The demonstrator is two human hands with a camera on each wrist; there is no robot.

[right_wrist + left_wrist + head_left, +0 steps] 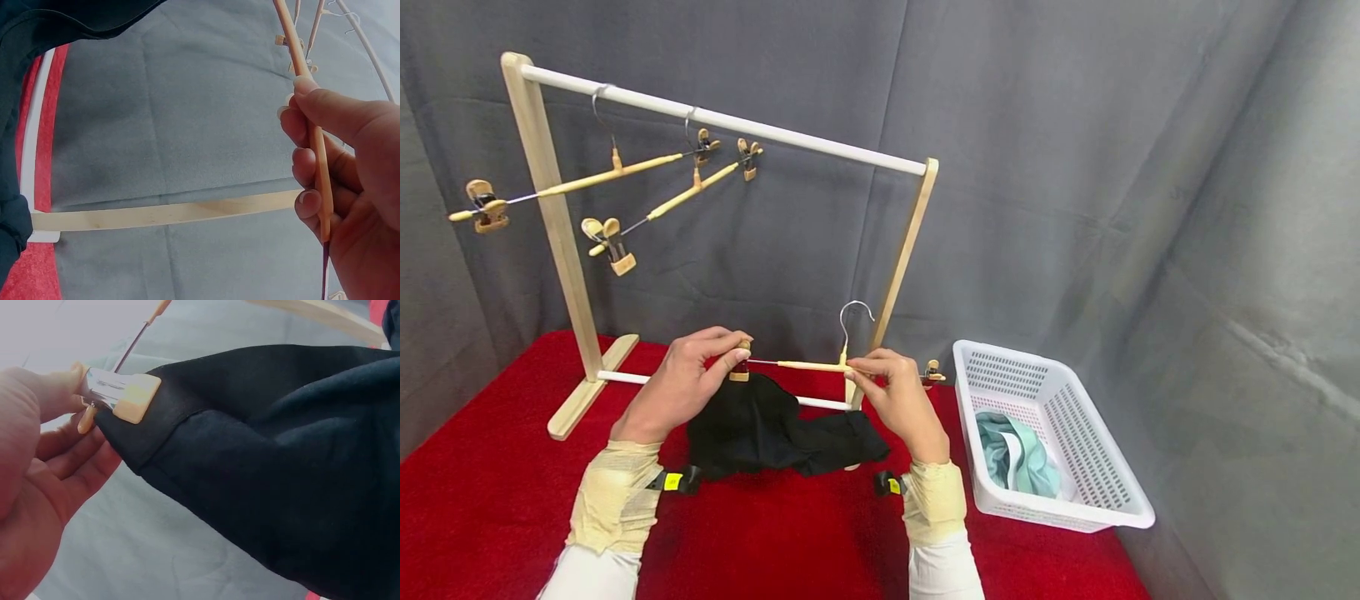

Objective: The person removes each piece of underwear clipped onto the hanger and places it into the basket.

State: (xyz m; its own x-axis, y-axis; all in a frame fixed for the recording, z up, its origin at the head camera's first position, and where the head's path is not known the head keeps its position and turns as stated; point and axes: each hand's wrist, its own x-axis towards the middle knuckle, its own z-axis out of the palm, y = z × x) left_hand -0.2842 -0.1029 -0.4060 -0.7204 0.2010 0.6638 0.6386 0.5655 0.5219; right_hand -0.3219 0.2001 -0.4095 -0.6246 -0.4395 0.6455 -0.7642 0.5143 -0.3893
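Note:
A wooden clip hanger [808, 366] is held up in front of the rack, its metal hook [856, 303] pointing upward. My left hand [688, 379] pinches the handles of the clip [136, 398] at its left end. That clip's jaws bite a corner of a black cloth garment [760, 429], which droops and spreads to the right below the bar. My right hand [901, 392] grips the middle of the bar, thumb on one side and fingers curled round the other, in the right wrist view. The clip at the right end [933, 372] carries no cloth.
A wooden rack with a white rail [722, 115] stands behind on the red cloth [760, 542]. Two clip hangers [587, 179] hang from its left part with bare clips. At right sits a white plastic basket [1093, 417] containing teal and white fabric [1026, 458].

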